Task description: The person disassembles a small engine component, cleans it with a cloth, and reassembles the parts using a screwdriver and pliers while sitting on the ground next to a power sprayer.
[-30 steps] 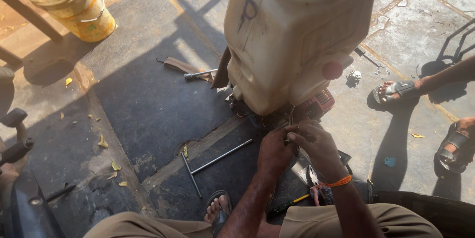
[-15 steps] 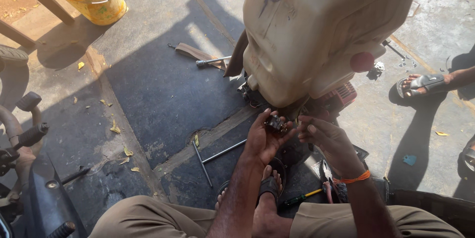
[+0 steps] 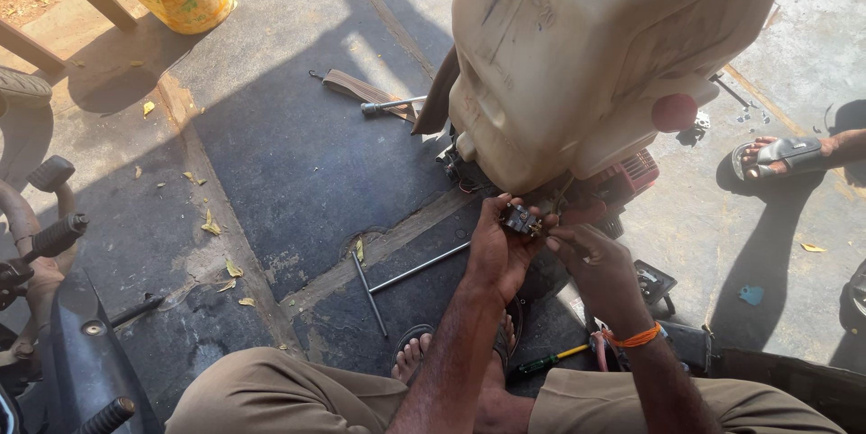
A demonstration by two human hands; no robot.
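**Small part held under the sprayer tank**

Left hand (image 3: 494,253) cups a small dark metal part (image 3: 520,218), fingers curled shut around it, just below the cream plastic tank (image 3: 595,46). Right hand (image 3: 591,263) touches the part; fingertips pinched together at its edge, exact grip unclear. Judged step: fitting or adjusting the part at the red engine (image 3: 622,183). The next move calls for fine, steady finger alignment.

Both forearms reach out from the near edge and meet mid-frame, left hand (image 3: 494,249) cupped palm-up with fingers curled shut, right hand (image 3: 591,264) just beside it on the right, fingertips pinched toward the left.
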